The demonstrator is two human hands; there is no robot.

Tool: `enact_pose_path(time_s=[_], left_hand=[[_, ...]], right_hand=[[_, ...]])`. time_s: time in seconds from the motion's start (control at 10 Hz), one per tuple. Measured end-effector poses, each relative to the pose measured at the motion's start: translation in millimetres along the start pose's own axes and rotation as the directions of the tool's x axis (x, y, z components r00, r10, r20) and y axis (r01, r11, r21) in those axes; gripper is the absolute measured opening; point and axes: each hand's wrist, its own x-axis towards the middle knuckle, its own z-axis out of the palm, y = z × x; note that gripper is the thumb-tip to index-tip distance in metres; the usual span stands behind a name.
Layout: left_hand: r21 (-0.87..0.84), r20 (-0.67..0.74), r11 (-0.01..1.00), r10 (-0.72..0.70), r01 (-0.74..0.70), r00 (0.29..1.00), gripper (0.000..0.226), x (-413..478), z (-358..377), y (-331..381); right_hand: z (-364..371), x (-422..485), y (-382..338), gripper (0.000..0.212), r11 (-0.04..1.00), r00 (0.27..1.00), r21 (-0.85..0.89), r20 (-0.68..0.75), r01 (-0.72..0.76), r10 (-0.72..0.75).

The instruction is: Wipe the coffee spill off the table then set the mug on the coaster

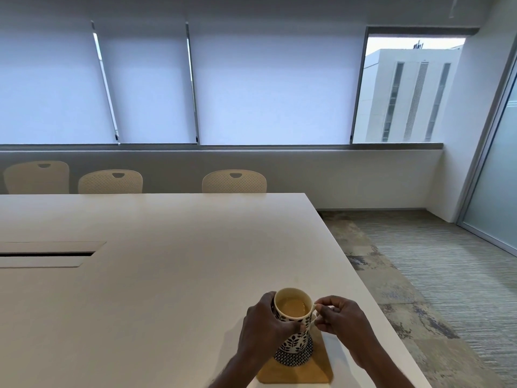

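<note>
Mug: cream leaf-patterned ceramic mug [293, 322], lower centre, upright on round black-and-white patterned coaster [297, 357].
Left hand [265, 326]: wraps mug's side.
Right hand [342, 323]: pinches the handle.

The mug [293, 322] is cream with a dark leaf pattern, upright, and holds light brown coffee well below the rim. Its handle points to the right. It stands on a small round coaster [293, 357] with a dark-and-white woven pattern, which lies on a tan, cork-like square mat [296, 372] near the counter's [167, 275] right front corner. Whether the mug's base fully rests on the coaster is hard to tell from this angle.
</note>
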Motion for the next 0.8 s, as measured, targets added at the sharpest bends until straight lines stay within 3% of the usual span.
enact_pose_path(time_s=[0.3, 0.5, 0.6, 0.7, 0.8], left_hand=[[-0.006, 0.004, 1.000, 0.001, -0.001, 1.000, 0.074, -7.1, 1.7, -1.5], [-0.039, 0.041, 0.999, 0.018, -0.016, 0.999, 0.078, -7.2, 0.2, -3.2], [0.011, 0.107, 1.000, 0.010, -0.011, 0.994, 0.085, -4.4, -9.6, -6.6], [0.023, 0.081, 1.000, 0.002, -0.004, 0.997, 0.084, -2.4, -16.9, -13.4], [0.032, -0.008, 0.999, -0.028, 0.028, 1.000, 0.064, 0.0, -22.7, -25.1]], right_hand=[[-1.4, -3.2, 1.4, 0.009, 0.999, 1.000, -0.034, 0.001, -0.001, 0.001], [-1.3, -5.5, -3.8, 0.010, 0.987, 1.000, -0.156, 0.009, 0.027, -0.026], [-2.9, -5.4, -3.9, 0.013, 0.922, 0.992, -0.368, 0.009, 0.119, -0.125], [-5.3, -3.9, -3.6, 0.016, 0.844, 0.975, -0.498, 0.019, 0.199, -0.219], [-9.1, 0.9, -0.7, 0.023, 0.764, 0.956, -0.592, 0.035, 0.256, -0.293]])
